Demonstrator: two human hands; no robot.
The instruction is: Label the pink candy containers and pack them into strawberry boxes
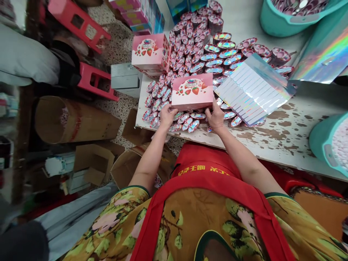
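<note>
So the pink strawberry-print box (192, 91) is sitting right between the two hands, mostly just past them on the far side, with its printed lid facing up. Left hand (167, 115) has the near left corner, thumb and fingers bent in around the edge. Right hand (216, 115) does the same on the near right corner, fingers partly curled, some of them hidden along the side. Neither hand is spread wide; both have hold of that one box. It's over a crowd of small round containers (187, 123) with shiny rims, and honestly I can't tell if it's resting on them or held a bit above.

Just past the left hand's side, at the table edge, there's a stack of matching pink boxes (148, 52). To the right of the right hand, a holographic label sheet (252, 88) lies at an angle on top of some containers. The white table (288, 139) has badly flaking paint, and a teal tub (319, 139) full of small pale pieces stands over at the far right.
</note>
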